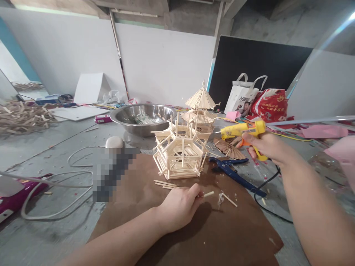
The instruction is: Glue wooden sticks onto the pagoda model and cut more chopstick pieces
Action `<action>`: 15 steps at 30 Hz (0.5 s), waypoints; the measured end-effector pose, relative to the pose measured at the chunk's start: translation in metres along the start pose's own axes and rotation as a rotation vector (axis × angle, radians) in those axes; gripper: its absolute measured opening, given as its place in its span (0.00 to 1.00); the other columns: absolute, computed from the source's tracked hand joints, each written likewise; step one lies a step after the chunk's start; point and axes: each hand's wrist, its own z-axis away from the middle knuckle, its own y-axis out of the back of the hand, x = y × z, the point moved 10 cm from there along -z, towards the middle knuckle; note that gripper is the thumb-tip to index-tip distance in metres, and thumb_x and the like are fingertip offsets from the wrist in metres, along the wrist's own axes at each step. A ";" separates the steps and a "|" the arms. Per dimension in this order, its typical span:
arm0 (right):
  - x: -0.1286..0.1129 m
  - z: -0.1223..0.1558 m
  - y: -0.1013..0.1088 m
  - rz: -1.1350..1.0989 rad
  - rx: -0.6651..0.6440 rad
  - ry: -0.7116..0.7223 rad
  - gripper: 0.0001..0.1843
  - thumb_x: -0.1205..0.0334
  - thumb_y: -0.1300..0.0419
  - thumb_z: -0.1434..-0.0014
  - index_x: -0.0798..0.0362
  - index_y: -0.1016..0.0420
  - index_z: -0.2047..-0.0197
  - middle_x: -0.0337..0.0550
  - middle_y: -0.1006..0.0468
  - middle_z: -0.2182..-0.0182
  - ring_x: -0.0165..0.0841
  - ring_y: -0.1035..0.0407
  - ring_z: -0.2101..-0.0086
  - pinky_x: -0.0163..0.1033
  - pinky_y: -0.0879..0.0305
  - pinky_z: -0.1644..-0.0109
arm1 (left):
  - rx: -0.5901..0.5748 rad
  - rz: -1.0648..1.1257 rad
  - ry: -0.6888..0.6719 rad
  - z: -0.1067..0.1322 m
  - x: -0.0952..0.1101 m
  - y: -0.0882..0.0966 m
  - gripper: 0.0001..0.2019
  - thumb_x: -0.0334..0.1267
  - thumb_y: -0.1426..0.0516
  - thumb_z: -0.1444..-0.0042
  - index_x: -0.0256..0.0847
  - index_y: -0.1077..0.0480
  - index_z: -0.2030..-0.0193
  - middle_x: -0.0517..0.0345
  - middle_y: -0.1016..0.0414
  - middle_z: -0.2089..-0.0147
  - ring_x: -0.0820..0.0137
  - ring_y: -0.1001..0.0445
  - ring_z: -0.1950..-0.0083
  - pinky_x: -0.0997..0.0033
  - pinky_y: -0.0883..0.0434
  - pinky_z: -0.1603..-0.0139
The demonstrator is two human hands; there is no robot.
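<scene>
— Where is the stick to be found?
— The short stick is seen at lower centre of the frame, pinched between the fingertips of the left hand. Its long axis is laid nearly left to right, with the free end tipped slightly up toward the right.

— And the other hand?
— By the right hand, at right of centre, a yellow glue gun is gripped, with its nozzle pointed left. The stick is placed below and to the left of that nozzle, well apart from it; the left hand is much the nearer.

— What is set above the stick?
— An open stick frame, placed at the centre on a brown sheet. Behind it a roofed stick model is partly hidden.

— How are things counted?
— One gun, one held stick and two stick structures are counted. About three loose sticks can be made out beyond the left hand, and one lone stick to its right. One blue-handled tool, one metal basin and two bags, white and red, are also seen.
</scene>
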 end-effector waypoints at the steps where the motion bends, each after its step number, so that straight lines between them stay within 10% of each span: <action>1: 0.010 -0.008 0.002 -0.046 0.028 -0.039 0.23 0.42 0.50 0.52 0.57 0.34 0.69 0.34 0.39 0.92 0.24 0.46 0.89 0.30 0.50 0.86 | -0.004 0.000 0.006 0.000 0.000 0.000 0.08 0.37 0.58 0.44 0.39 0.41 0.65 0.58 0.30 0.73 0.71 0.31 0.72 0.75 0.38 0.73; 15: 0.138 -0.061 0.001 -0.111 0.168 -0.294 0.23 0.43 0.51 0.51 0.56 0.33 0.78 0.45 0.29 0.83 0.29 0.37 0.83 0.32 0.42 0.82 | 0.004 0.081 0.054 -0.001 -0.003 0.003 0.07 0.36 0.57 0.45 0.39 0.41 0.67 0.61 0.32 0.76 0.73 0.33 0.76 0.77 0.40 0.75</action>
